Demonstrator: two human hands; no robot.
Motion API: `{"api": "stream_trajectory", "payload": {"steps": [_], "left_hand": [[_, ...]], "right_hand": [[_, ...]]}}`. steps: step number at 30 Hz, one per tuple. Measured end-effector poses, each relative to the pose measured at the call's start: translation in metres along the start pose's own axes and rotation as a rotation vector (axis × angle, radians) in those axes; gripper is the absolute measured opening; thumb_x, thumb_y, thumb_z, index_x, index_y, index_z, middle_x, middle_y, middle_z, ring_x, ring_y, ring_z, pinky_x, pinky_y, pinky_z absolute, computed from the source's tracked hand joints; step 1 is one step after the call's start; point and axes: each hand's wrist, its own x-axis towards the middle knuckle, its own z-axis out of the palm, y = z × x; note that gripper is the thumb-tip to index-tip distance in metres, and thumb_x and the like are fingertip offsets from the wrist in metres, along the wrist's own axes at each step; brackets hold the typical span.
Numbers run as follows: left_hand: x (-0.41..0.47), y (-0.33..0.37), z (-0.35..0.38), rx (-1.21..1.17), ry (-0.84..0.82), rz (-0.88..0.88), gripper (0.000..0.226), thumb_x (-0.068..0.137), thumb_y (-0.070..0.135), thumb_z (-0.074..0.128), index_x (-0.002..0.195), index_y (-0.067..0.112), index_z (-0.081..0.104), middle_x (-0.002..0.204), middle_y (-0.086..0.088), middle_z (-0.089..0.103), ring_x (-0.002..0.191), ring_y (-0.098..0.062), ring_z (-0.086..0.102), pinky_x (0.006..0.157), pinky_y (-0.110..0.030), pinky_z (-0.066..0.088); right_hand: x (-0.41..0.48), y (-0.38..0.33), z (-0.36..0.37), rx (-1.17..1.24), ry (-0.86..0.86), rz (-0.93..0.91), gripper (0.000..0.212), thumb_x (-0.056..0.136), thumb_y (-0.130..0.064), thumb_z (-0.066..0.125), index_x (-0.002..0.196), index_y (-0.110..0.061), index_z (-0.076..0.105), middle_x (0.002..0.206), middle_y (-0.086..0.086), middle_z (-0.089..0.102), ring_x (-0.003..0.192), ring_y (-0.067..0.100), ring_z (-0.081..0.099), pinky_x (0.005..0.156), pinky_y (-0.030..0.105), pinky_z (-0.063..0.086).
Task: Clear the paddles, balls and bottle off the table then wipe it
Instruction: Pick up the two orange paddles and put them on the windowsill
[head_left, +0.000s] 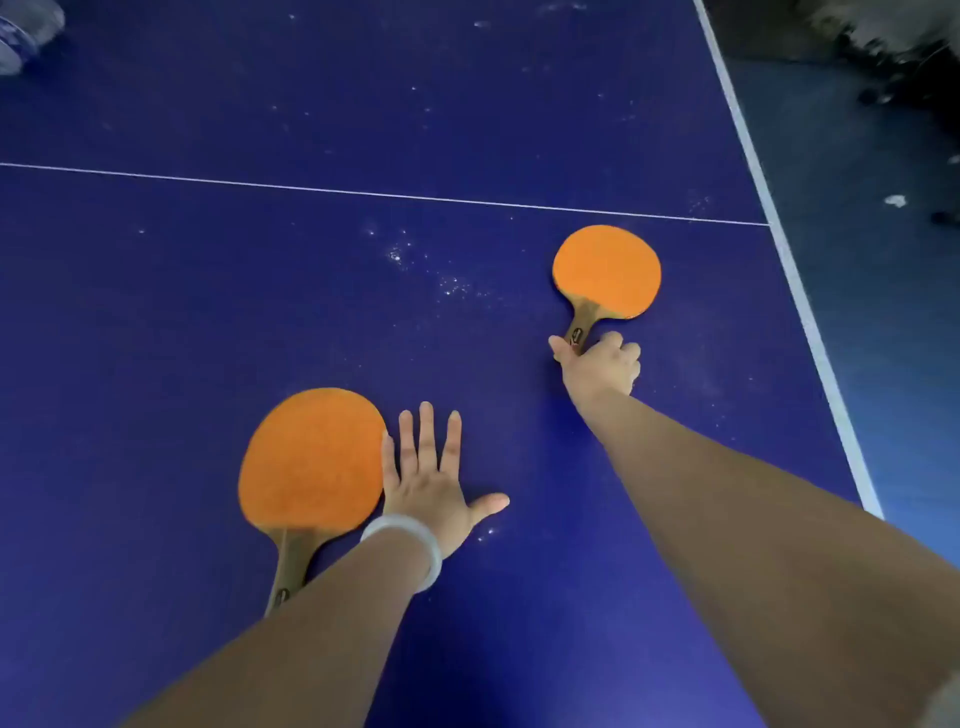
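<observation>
- Near the right edge of the blue desk (208, 312), the right grip (600, 366) is curled round the wooden handle of the far paddle (607, 270). Its orange blade points away; whether it is lifted is unclear.
- Left grip (431, 488) lies flat on the desk, fingers spread, holding nothing. Its little finger touches the blade edge of the near paddle (311, 462), which lies flat.
- White bangle (405, 548) circles the left wrist.
- Pale specks (449, 285) dot the desk between the paddles.
- Blurred clear bottle (21, 36) sits far left.

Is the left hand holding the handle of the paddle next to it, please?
No, the left hand lies flat with fingers spread on the table beside the paddle, gripping nothing.
</observation>
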Motion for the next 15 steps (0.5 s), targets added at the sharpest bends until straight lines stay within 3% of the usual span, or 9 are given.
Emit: {"api": "stream_trajectory", "payload": {"steps": [4, 8, 15], "left_hand": [[-0.001, 0.000, 0.005, -0.001, 0.070, 0.007, 0.107, 0.065, 0.091, -0.003, 0.141, 0.025, -0.041, 0.152, -0.009, -0.042, 0.138, -0.032, -0.041, 0.107, -0.049, -0.030], [-0.001, 0.000, 0.003, -0.008, 0.085, 0.022, 0.106, 0.060, 0.089, -0.013, 0.140, 0.026, -0.042, 0.154, -0.008, -0.039, 0.139, -0.033, -0.038, 0.106, -0.049, -0.031], [-0.001, 0.000, 0.003, -0.009, 0.085, 0.006, 0.106, 0.073, 0.091, 0.009, 0.143, 0.026, -0.039, 0.154, -0.008, -0.039, 0.140, -0.033, -0.038, 0.112, -0.051, -0.023]], "right_hand": [[0.019, -0.016, 0.006, -0.046, 0.079, 0.080, 0.087, 0.082, -0.063, 0.065, 0.138, -0.005, 0.034, 0.134, 0.015, 0.044, 0.125, 0.032, 0.045, 0.099, 0.043, 0.045], [0.026, -0.020, 0.011, -0.111, 0.124, 0.038, 0.077, 0.082, -0.052, 0.072, 0.132, -0.003, 0.038, 0.130, 0.014, 0.051, 0.121, 0.030, 0.051, 0.094, 0.041, 0.048], [0.001, -0.003, 0.001, -0.169, -0.017, -0.010, 0.044, 0.097, -0.033, 0.056, 0.125, -0.001, 0.043, 0.122, 0.015, 0.058, 0.111, 0.034, 0.059, 0.083, 0.042, 0.050]]}}
